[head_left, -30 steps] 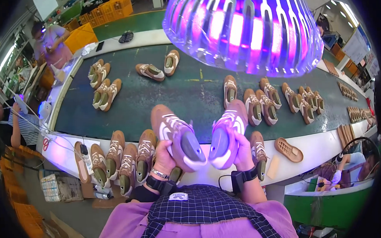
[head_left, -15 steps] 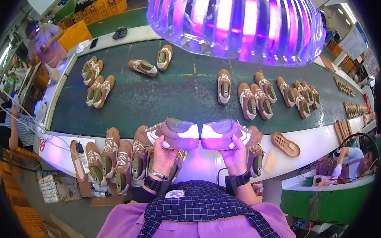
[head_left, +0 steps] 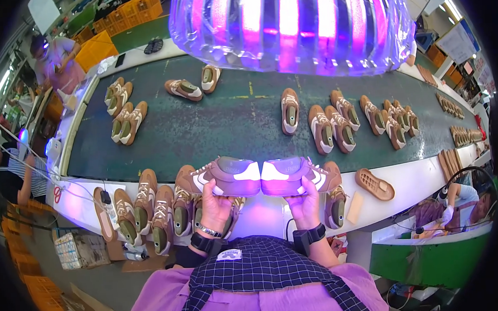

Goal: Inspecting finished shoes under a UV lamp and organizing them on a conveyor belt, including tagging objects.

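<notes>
In front of me I hold a pair of brown sneakers with white stripes and white heel patches, heels touching at the middle. My left hand (head_left: pixel 215 206) grips the left sneaker (head_left: pixel 223 177), its toe pointing left, thumb on the side and fingers under the sole. The right sneaker (head_left: pixel 299 175) is in my right hand (head_left: pixel 304 203), held the same way with its toe pointing right. Purple light falls on both. Below them, partly hidden by my left hand, several more sneakers stand on the white ledge (head_left: pixel 257 218); another sneaker (head_left: pixel 336 205) stands beside my right hand.
A slatted purple lamp (head_left: pixel 291 31) hangs over the green belt (head_left: pixel 203 135), which carries several sneakers. A loose brown sole (head_left: pixel 375 184) and a cream strip (head_left: pixel 355 207) lie on the ledge at right. Other people (head_left: pixel 58 61) work at left and right.
The two heels have come together, closing the small gap between them. My hands keep the same grip. The lamp and surroundings have shifted slightly in view.
</notes>
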A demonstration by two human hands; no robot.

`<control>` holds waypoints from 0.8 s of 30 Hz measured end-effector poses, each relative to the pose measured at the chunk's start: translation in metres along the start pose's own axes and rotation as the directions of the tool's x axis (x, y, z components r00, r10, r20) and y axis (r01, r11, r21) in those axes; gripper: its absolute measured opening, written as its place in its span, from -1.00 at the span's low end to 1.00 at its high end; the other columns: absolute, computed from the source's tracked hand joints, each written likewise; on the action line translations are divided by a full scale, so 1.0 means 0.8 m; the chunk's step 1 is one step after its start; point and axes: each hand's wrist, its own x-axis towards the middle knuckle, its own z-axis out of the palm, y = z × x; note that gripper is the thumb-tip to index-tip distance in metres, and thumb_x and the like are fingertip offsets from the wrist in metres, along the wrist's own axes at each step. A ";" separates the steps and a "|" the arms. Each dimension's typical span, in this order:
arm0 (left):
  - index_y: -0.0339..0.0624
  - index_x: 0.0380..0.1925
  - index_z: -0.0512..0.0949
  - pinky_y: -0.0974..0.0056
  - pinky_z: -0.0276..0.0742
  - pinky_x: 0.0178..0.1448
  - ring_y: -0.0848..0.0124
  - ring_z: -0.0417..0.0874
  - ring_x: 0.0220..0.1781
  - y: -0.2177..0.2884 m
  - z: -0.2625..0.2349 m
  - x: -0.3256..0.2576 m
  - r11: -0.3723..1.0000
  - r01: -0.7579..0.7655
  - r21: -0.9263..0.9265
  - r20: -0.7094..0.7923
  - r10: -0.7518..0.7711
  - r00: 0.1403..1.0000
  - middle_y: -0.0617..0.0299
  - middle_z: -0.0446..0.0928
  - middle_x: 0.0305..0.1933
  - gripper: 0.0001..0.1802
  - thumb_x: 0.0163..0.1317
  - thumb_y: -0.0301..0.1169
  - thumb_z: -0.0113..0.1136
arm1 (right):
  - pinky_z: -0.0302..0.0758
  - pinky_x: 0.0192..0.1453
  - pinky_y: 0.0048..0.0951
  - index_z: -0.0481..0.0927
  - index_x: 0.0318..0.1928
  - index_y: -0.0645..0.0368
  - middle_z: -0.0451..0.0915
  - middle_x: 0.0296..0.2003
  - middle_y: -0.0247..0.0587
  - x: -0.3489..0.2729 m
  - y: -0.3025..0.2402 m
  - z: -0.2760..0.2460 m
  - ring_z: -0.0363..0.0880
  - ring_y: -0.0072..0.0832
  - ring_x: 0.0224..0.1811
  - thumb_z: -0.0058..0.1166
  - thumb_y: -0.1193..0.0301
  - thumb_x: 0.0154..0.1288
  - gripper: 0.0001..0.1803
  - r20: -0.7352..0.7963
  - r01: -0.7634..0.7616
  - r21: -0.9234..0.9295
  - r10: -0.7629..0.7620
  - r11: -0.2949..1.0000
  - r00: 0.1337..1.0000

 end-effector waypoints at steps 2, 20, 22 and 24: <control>-0.10 0.00 0.42 0.14 0.59 -0.01 0.32 0.56 -0.01 -0.001 0.000 0.000 1.000 0.012 -0.004 0.013 -0.012 1.000 0.24 0.52 -0.02 -0.56 0.15 -0.18 0.15 | 0.43 0.17 -0.02 0.36 0.14 0.12 0.47 0.04 -0.16 -0.001 0.000 0.000 0.45 -0.23 0.11 0.05 0.31 0.24 -0.54 0.001 0.002 0.003 -0.002 1.000 1.000; -0.08 -0.02 0.43 0.30 0.53 -0.11 0.42 0.56 -0.09 0.005 0.014 -0.009 0.994 -0.059 0.097 0.027 0.057 0.998 0.29 0.54 -0.08 -0.61 0.19 -0.18 0.13 | 0.46 0.17 -0.19 0.35 0.11 0.22 0.49 0.00 -0.16 -0.008 -0.005 0.008 0.50 -0.32 0.06 -0.01 0.33 0.29 -0.58 0.099 0.069 -0.068 -0.062 0.995 0.993; -0.08 -0.01 0.43 0.28 0.53 -0.09 0.42 0.56 -0.08 0.006 0.017 -0.010 0.991 -0.073 0.115 0.031 0.070 0.997 0.28 0.54 -0.07 -0.60 0.19 -0.19 0.13 | 0.47 0.14 -0.21 0.38 0.06 0.21 0.50 -0.04 -0.18 -0.008 -0.007 0.009 0.51 -0.35 0.03 0.01 0.34 0.27 -0.63 0.066 0.076 -0.098 -0.070 0.992 0.995; -0.09 0.00 0.43 0.27 0.52 -0.07 0.42 0.56 -0.07 0.008 0.018 -0.011 0.988 -0.079 0.134 0.036 0.075 0.997 0.28 0.54 -0.06 -0.60 0.19 -0.19 0.13 | 0.48 0.12 -0.21 0.42 -0.10 0.16 0.53 -0.08 -0.21 -0.008 -0.009 0.010 0.52 -0.36 0.01 0.02 0.34 0.27 -0.76 0.058 0.092 -0.124 -0.085 0.988 0.995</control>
